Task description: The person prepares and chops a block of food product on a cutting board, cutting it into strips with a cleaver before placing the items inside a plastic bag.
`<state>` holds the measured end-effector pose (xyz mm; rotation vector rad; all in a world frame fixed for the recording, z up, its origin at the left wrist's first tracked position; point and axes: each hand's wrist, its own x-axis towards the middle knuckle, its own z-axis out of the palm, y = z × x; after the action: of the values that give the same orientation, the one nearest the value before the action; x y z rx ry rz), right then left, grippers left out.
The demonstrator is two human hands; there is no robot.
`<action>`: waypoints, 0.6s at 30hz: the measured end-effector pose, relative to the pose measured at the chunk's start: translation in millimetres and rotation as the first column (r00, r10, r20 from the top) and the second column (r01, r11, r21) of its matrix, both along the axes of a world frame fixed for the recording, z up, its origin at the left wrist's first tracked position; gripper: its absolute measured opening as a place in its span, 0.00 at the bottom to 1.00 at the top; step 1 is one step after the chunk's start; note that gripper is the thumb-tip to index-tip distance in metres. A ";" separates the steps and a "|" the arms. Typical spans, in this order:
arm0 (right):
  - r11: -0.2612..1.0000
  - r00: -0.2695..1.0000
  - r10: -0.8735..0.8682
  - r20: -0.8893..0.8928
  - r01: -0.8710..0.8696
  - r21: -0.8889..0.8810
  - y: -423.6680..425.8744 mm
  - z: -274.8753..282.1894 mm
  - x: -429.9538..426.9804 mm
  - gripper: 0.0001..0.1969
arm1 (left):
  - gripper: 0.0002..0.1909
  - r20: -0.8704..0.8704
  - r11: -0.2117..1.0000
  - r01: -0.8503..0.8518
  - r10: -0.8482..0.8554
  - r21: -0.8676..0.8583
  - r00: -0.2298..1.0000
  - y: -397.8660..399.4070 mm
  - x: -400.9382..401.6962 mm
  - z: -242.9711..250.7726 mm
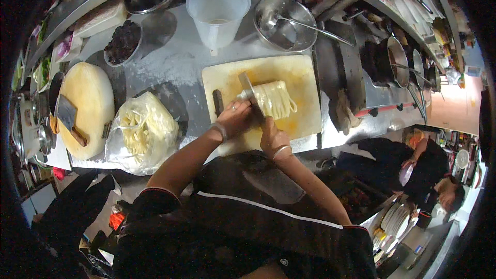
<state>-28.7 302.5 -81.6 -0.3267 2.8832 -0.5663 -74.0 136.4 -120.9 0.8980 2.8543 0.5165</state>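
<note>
A rectangular cutting board lies before me on the metal counter. On it rests a pale, folded bundle of dough-like or bean-curd strips. My right hand grips a cleaver, its blade standing at the left side of the bundle. Just left of the blade, my left hand presses down with bent fingers; its fingertips touch the bundle's left end, partly hidden by hand and blade. An open clear plastic bag of similar pale strips sits left of the board.
Farther left, a round chopping block bears a second cleaver. Beyond the board stand a plastic measuring jug, a steel bowl with a ladle, and a bowl of dark food. Another person is at the right.
</note>
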 end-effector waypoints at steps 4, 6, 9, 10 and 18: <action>1.000 0.999 -0.023 0.022 0.023 -0.007 8.3 -7.2 1.0 0.16 | 0.10 -0.157 0.953 0.002 0.047 0.302 0.987 -15.2 5.9 -29.1; 0.998 0.996 -0.020 -0.086 0.015 -0.061 16.9 -7.0 8.3 0.18 | 0.12 -0.242 0.940 0.044 0.042 0.339 0.969 -16.3 4.2 -30.7; 0.989 0.994 0.046 -0.102 -0.060 -0.137 10.7 32.9 11.2 0.16 | 0.15 -0.222 0.965 0.049 0.010 0.259 0.975 -17.4 11.3 -39.8; 0.989 0.994 0.040 -0.100 -0.054 -0.138 10.4 37.9 11.7 0.16 | 0.15 -0.217 0.952 0.043 0.025 0.302 0.976 -16.7 11.6 -36.9; 0.997 0.998 0.066 0.020 -0.066 -0.043 -1.5 15.7 2.9 0.12 | 0.12 0.039 0.942 -0.060 0.050 0.330 0.998 -10.4 6.9 -30.8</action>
<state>-25.8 301.0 -65.9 -0.4178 2.8309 -0.6167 -67.1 126.1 -151.7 0.8456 2.8186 1.0315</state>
